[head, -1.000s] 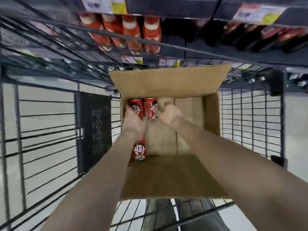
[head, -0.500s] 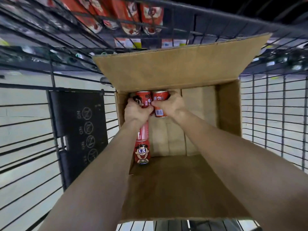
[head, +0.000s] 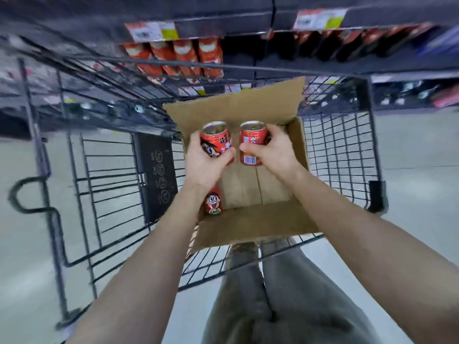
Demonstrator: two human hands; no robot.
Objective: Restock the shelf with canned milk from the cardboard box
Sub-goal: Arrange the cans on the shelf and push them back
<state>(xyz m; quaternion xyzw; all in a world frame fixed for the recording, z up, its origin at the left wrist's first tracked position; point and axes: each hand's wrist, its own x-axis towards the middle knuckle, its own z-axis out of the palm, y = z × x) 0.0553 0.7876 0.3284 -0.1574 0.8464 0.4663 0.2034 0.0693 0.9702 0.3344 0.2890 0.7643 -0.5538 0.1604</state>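
Observation:
An open cardboard box (head: 250, 219) sits in a black wire cart. My left hand (head: 203, 165) grips a red milk can with a cartoon face (head: 216, 140), lifted above the box. Beside it, my right hand (head: 270, 150) grips a second red can (head: 252, 142) with its barcode facing me. A third red can (head: 213, 201) stays in the box's near left corner, partly hidden by my left wrist. The shelf (head: 223, 26) ahead holds a row of red packs (head: 173, 58) under price labels.
The cart's wire walls (head: 340, 155) surround the box, with a black sign panel (head: 156, 172) on the left side. My legs in grey trousers (head: 273, 294) stand behind the cart. Pale floor lies to both sides.
Both hands closed on the two cans at the box's far left and lifted them up out of the box. The view pulled back and tilted up toward the shelf.

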